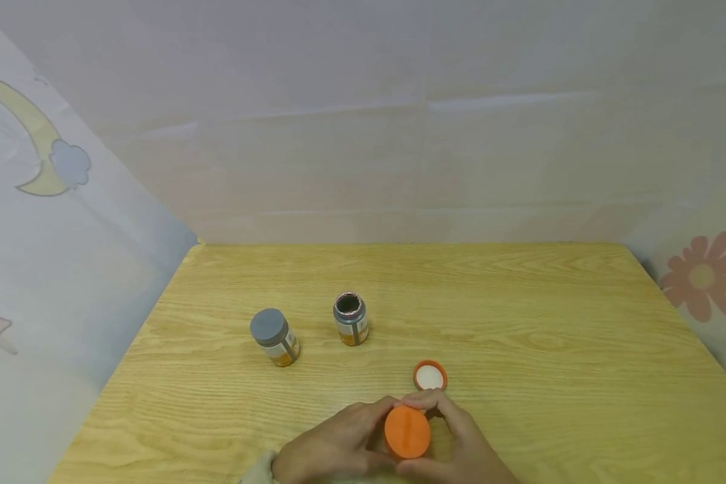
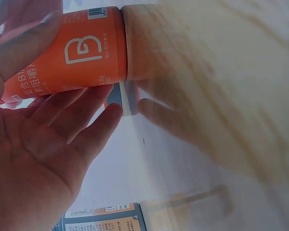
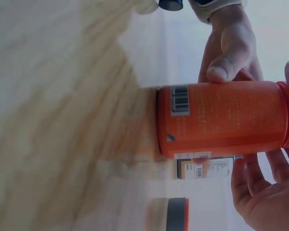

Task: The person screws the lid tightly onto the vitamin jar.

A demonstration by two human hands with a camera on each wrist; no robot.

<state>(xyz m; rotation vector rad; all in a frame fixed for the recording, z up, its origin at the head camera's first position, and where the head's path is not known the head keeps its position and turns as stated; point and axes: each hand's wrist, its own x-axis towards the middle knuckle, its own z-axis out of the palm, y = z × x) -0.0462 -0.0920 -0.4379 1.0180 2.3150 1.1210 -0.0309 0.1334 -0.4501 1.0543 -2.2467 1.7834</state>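
Note:
An orange bottle [image 2: 82,53] with a white B logo stands upright on the table between both hands. Its round orange cap [image 1: 407,431] faces up in the head view. My left hand [image 1: 339,444] holds the bottle's body, thumb on one side and fingers on the other. My right hand [image 1: 460,440] has its thumb and fingers around the cap end; in the right wrist view the right hand [image 3: 272,195] lies partly beyond the frame edge. Just past the bottle is a loose lid [image 1: 429,376], inside up, with an orange rim and white lining.
An uncapped grey jar [image 1: 351,321], dark inside, stands farther back on the wooden table [image 1: 550,336]. To its left is a similar jar [image 1: 276,338] with its grey lid on. Pale printed sheets [image 1: 314,154] rise behind and beside the table.

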